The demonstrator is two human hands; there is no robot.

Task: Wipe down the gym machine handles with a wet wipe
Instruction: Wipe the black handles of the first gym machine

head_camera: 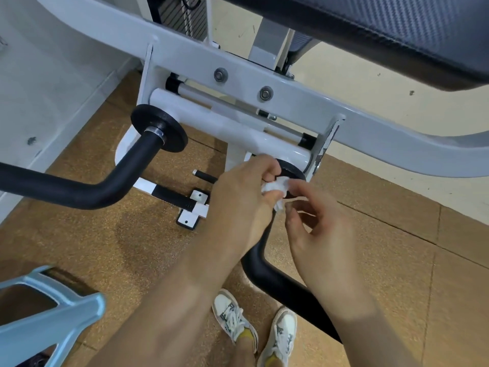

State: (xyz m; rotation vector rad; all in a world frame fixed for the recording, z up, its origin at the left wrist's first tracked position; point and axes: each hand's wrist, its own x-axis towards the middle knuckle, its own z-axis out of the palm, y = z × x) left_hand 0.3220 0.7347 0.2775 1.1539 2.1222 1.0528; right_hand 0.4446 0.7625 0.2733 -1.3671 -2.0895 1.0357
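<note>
Wet wipe [276, 188]: white.
Handles [79, 189]: black.
Machine frame [370, 123]: pale grey-white.
Seat pad [397, 30], 1 o'clock: black, fine woven check.
Floor [119, 234]: tan, brown-speckled.
Shoes [232, 316], 6 o'clock: white, grey panels.
Socks [247, 335]: yellow.
Bracket [53, 313], 8 o'clock: light blue.

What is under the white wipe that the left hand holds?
The wet wipe lies on the black handle, next to its black disc. Wipe and left hand cover the handle's top end.
</note>
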